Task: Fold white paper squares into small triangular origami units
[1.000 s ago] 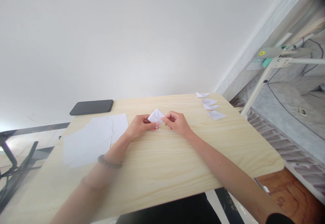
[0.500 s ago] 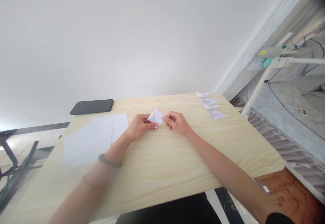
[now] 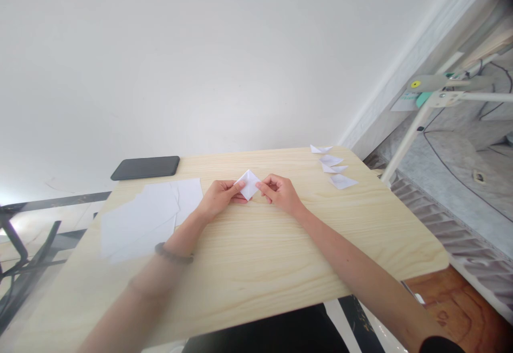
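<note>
I pinch a half-folded white paper piece [image 3: 248, 184] between left hand [image 3: 219, 198] and right hand [image 3: 280, 193]; four finished folds [image 3: 334, 167] sit at the tabletop's far right corner, blank sheets [image 3: 148, 214] remain left.

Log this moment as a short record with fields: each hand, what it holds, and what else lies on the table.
left hand: pinches the left edge of the folded white paper
right hand: pinches the paper's right edge
paper: small diamond shape, held just above the table
left of hands: loose white sheets
far left: dark phone, lying flat
far right corner: four small folded paper pieces
left wrist: dark bracelet
</note>
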Tool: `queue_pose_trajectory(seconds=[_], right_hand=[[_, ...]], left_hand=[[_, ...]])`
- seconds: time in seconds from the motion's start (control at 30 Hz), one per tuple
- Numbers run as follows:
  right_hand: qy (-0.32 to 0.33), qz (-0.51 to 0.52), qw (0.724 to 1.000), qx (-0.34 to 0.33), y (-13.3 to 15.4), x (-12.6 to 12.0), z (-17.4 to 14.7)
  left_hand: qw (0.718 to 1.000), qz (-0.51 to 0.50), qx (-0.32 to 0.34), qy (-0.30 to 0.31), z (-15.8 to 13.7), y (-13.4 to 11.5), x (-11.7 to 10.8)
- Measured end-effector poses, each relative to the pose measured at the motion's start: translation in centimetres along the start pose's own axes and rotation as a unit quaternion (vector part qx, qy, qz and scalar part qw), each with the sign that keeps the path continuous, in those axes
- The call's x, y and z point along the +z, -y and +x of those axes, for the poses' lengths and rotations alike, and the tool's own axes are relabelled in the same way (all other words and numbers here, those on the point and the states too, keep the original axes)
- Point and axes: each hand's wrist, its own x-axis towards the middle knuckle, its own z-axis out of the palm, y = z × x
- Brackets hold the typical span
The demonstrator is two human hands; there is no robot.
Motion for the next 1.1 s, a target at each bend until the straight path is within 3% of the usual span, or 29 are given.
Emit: queue_pose_trajectory(seconds=[0.3,0.63,0.83,1.1], right_hand=[[-0.002,-0.003,1.000,0.004,-0.06,-0.09,0.03],[0.000,0.025,1.000,0.017,0.51,0.11,-0.26],[0.021,0.008,1.000,-0.013,0.69,-0.06,-0.24],[0.013,0.026,1.000,0.001,0.19,0.05,-0.16]], left_hand=[[1.000,-0.011,0.011,0.026,0.03,0.24,-0.30],[0.997,0.066,0.032,0.027,-0.14,0.25,0.02],[0.998,0.048,0.041,0.029,-0.10,0.12,0.04],[0.999,0.018,0.032,0.031,-0.08,0.21,-0.03]])
